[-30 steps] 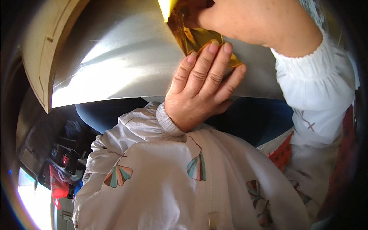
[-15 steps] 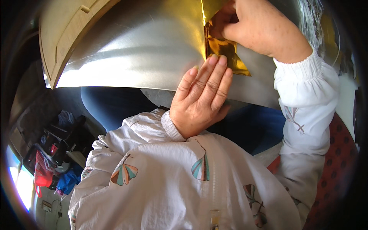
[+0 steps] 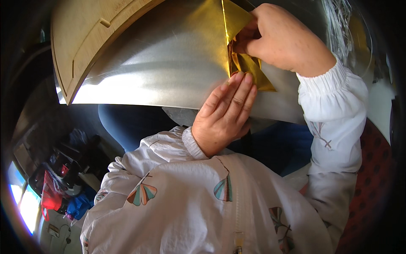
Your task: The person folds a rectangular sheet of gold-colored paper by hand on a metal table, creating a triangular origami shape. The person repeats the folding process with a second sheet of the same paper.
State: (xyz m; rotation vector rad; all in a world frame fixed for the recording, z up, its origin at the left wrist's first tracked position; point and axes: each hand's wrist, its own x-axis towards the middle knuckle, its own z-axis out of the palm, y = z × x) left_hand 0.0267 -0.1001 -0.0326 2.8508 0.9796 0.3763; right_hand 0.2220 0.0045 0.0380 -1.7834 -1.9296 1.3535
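Single head-worn fisheye view, looks steeply down from the person's head onto their lap, very near. Left hand point(image 3: 226, 114) and right hand point(image 3: 283, 40) fill the upper centre, own white jacket point(image 3: 177, 203) the lower half. Edges bend and darken toward the rim.

A silver sheet point(image 3: 160, 72) is pressed flat by the left hand point(image 3: 224, 114) — gold foil point(image 3: 243, 63) is pinched at its fold by the right hand point(image 3: 283, 40), a wooden board point(image 3: 84, 38) far left.
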